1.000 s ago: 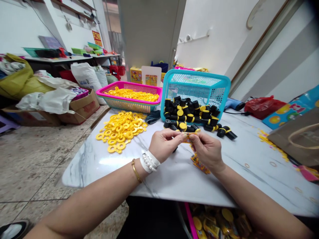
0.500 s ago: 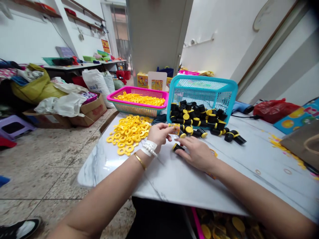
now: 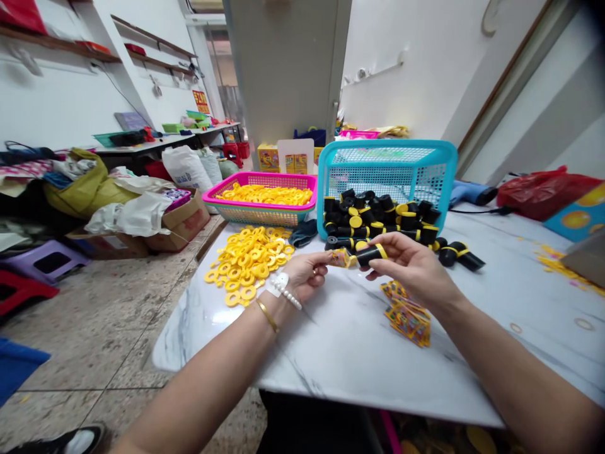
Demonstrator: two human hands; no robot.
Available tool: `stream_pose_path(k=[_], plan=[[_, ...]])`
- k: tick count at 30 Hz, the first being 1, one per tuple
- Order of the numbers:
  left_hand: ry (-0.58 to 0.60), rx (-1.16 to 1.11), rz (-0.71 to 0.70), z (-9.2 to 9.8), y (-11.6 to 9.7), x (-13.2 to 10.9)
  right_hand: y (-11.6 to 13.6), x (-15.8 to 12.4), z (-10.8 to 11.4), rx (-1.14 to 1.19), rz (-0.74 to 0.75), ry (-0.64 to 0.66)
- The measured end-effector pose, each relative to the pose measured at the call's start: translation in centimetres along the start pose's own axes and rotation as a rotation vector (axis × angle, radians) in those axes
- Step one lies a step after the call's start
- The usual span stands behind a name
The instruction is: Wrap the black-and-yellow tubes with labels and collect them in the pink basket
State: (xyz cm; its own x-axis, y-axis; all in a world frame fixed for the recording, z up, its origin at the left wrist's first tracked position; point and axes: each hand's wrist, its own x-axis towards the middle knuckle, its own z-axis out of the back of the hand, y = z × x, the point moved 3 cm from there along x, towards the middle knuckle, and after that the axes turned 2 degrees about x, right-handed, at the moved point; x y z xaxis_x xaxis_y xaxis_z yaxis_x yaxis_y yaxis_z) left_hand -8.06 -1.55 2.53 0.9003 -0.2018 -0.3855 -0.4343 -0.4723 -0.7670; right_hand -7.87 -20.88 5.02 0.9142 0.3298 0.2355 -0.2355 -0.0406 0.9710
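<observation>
My left hand (image 3: 306, 275) pinches a small printed orange card (image 3: 339, 257) between thumb and fingers. Right beside it, my right hand (image 3: 410, 268) grips a black plastic cylinder with a yellow band (image 3: 371, 255), held tilted above the table. The card's end meets or nearly meets the cylinder; I cannot tell whether they touch. Below my right hand lies a loose stack of printed orange cards (image 3: 409, 320). Behind both hands, black cylinders with yellow ends (image 3: 363, 217) spill from a tipped blue basket (image 3: 385, 148). A heap of yellow rings (image 3: 250, 258) lies left of my left hand.
A pink-rimmed basket (image 3: 208, 197) of yellow pieces stands at the table's back left, near a dark cloth (image 3: 302, 233). The white marbled table (image 3: 326, 353) has its front edge by my body. A red bag (image 3: 543, 192) lies at the right.
My right hand has lifted the black cylinder off the table and brought it to the card in my left hand. The card stack under my right hand has come into view.
</observation>
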Motion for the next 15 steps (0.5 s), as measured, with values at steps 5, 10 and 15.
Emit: stream_pose_path(k=[5, 10, 15], plan=[[0.021, -0.093, 0.052, -0.4, 0.2, -0.1, -0.9, 0.3, -0.7, 0.070, 0.036, -0.126], [0.090, -0.145, 0.073, -0.9, 0.2, -0.6, -1.6, 0.3, -0.6, -0.038, 0.101, -0.176], [0.115, -0.163, 0.075, -1.1, 0.4, -0.8, -1.2, -0.1, -1.0, -0.121, 0.195, -0.217]])
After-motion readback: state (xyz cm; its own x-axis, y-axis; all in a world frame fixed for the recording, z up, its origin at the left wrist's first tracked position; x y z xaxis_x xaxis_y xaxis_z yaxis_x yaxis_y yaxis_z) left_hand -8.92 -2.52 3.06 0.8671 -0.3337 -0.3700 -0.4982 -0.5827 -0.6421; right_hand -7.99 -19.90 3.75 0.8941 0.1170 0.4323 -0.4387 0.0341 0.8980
